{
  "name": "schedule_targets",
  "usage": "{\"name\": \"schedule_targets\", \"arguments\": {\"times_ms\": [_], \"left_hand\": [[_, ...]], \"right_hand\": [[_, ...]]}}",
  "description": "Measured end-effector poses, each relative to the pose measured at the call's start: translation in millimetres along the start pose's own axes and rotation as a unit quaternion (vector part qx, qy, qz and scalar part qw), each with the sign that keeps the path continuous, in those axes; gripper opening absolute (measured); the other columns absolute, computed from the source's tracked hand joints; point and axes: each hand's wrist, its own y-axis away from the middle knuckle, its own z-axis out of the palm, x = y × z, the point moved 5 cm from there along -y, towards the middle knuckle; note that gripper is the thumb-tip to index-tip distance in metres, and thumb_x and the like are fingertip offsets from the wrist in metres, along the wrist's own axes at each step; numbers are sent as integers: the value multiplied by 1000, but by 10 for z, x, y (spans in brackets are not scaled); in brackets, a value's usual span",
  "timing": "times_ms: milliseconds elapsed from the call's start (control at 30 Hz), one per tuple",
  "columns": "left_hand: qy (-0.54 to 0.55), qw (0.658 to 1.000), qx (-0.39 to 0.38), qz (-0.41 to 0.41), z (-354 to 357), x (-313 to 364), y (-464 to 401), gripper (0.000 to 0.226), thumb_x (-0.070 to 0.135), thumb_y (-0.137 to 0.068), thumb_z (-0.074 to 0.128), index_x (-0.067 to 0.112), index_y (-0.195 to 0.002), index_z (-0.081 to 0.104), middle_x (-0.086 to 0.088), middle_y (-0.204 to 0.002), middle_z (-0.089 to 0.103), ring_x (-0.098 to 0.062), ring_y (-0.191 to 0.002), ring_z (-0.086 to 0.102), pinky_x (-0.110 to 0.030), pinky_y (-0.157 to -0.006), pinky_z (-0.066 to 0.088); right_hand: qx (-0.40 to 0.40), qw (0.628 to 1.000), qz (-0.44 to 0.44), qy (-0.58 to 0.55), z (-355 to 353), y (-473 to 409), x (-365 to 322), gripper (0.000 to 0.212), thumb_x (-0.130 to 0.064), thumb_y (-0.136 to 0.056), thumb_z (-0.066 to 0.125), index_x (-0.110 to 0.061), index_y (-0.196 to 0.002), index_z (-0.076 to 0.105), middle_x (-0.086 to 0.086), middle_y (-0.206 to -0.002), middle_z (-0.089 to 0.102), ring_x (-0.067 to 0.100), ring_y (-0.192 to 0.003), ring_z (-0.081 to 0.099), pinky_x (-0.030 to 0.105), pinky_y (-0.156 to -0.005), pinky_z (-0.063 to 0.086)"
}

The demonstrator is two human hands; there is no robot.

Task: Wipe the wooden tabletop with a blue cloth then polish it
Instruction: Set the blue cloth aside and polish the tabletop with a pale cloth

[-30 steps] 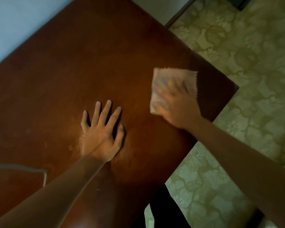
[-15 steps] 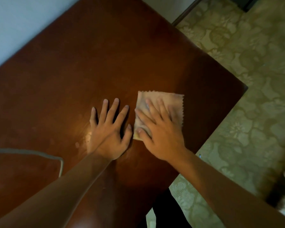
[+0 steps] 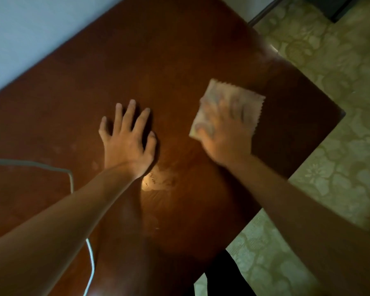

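A dark reddish-brown wooden surface fills most of the head view, set at a slant with one corner pointing toward the right, where it meets a pale green floor covered in a leafy, flowered pattern. A light blue-grey wall runs along the far upper left edge of the surface. Two bare forearms reach in from the bottom corners. The left hand lies flat on the wood near the middle, palm down, its fingers straight, spread apart and released, holding nothing. The right hand is blurred; it presses flat on the cloth, with its fingers laid out over the fabric rather than curled round it. The cloth looks pale and washed out in this light, is roughly square with a zigzag-cut edge along its right side, and lies flat on the surface right of centre, near the right-hand corner and well apart from the left hand. A thin whitish cable curves over the surface at the lower left, passing under the left forearm. Just below the left wrist, a bright smeared patch shines on the wood.
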Motion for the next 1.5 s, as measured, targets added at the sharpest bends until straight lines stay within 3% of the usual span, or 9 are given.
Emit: {"name": "schedule_targets", "arguments": {"times_ms": [133,267,367,533,667,800,967,1300,1500], "left_hand": [[-16,1000,-12,-9,72,-92,49,62,51,-100,22,30,-158,23,-3,-168,12,-27,-156,-2,-57,-121,-1],[-13,1000,-12,-5,110,-104,30,61,52,-101,21,31,-158,21,-2,-169,11,-26,-156,-3,-56,-121,-3],[-10,1000,-8,-6,122,-127,28,60,53,-102,21,33,-158,19,-1,-169,10,-25,-156,-4,-55,-121,-5],[-9,1000,4,2,136,-119,20,58,52,-103,22,32,-157,23,-2,-168,14,-27,-156,-2,-54,-120,-7],[-8,1000,11,4,130,-114,22,58,52,-102,23,31,-157,24,-3,-168,16,-28,-155,1,-51,-119,-8],[-17,1000,17,11,125,-124,25,58,51,-102,24,30,-156,26,-4,-167,17,-29,-155,4,-50,-119,-7],[-15,999,28,11,126,-117,17,57,50,-102,29,29,-155,30,-5,-166,22,-29,-155,9,-51,-119,-3],[-30,999,12,-10,6,-17,-24,59,45,-98,34,21,-151,41,-11,-161,33,-33,-152,19,-58,-121,7],[25,1000,-9,10,54,575,-197,59,42,-99,26,24,-154,37,-6,-165,26,-27,-155,12,-52,-121,2]], "right_hand": [[7,992,-114,-50,201,654,-755,62,-62,-99,39,-37,-156,38,3,-168,27,31,-156,19,55,-126,13],[-33,984,-170,-48,266,611,-695,67,-66,-97,37,-39,-157,31,2,-170,21,27,-158,10,51,-128,7],[-37,994,-102,-8,125,78,-247,72,-67,-97,31,-35,-161,24,11,-166,29,36,-152,25,56,-123,20],[-18,999,21,26,-32,-450,191,70,-65,-101,26,-31,-162,19,16,-168,22,42,-154,17,59,-124,15],[-31,999,-36,13,89,43,-441,70,-66,-98,27,-34,-160,24,13,-165,31,41,-151,26,57,-121,21],[-2,993,-114,-30,247,559,-878,61,-64,-100,36,-38,-155,36,2,-168,27,30,-158,14,52,-126,13],[-7,990,-140,-29,260,406,-710,61,-67,-101,32,-39,-155,35,2,-168,28,28,-158,13,51,-126,13],[-14,1000,20,0,-81,-718,201,62,-60,-104,29,-32,-160,24,12,-168,22,42,-153,20,59,-123,18],[-5,992,-124,-29,39,-30,-209,61,-60,-101,33,-34,-156,40,4,-167,30,29,-156,20,54,-126,16]]}}
